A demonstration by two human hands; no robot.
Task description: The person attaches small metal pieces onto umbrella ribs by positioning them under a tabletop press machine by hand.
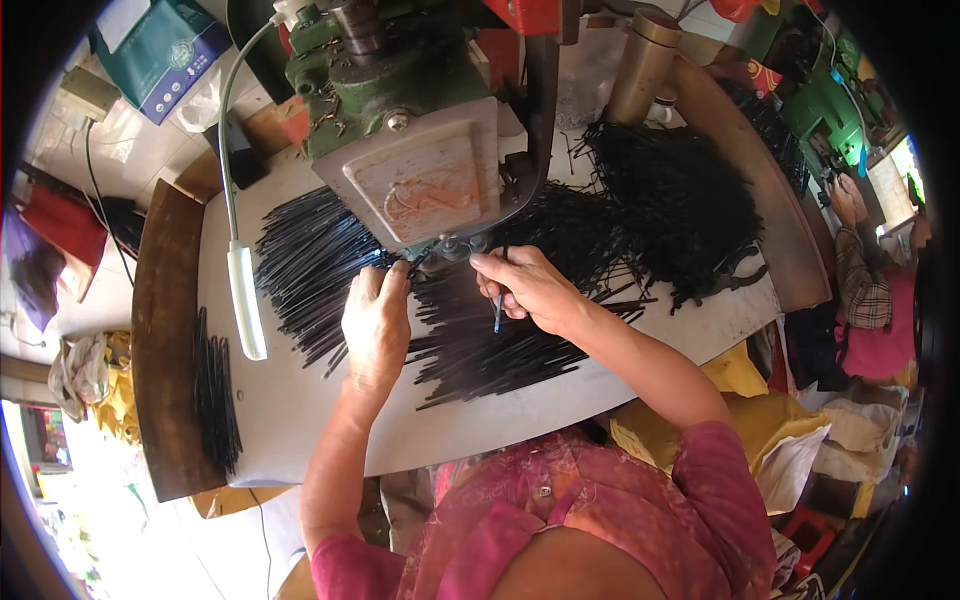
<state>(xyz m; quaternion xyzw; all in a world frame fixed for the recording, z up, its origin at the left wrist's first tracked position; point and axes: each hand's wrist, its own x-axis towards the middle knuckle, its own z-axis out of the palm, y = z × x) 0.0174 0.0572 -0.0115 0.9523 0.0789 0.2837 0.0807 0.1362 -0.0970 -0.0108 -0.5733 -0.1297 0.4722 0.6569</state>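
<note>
Pinching dark rod (pixel 497 318), right hand (pixel 532 288); machine (pixel 410 150) ahead

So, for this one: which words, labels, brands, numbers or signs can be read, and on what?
Teal-and-blue cardboard box: pale emblem and small print, too small to read.
Pinkish-grey rectangular metal machine cover: raised marking, too worn to read.
No text is clear enough to quote.
</note>
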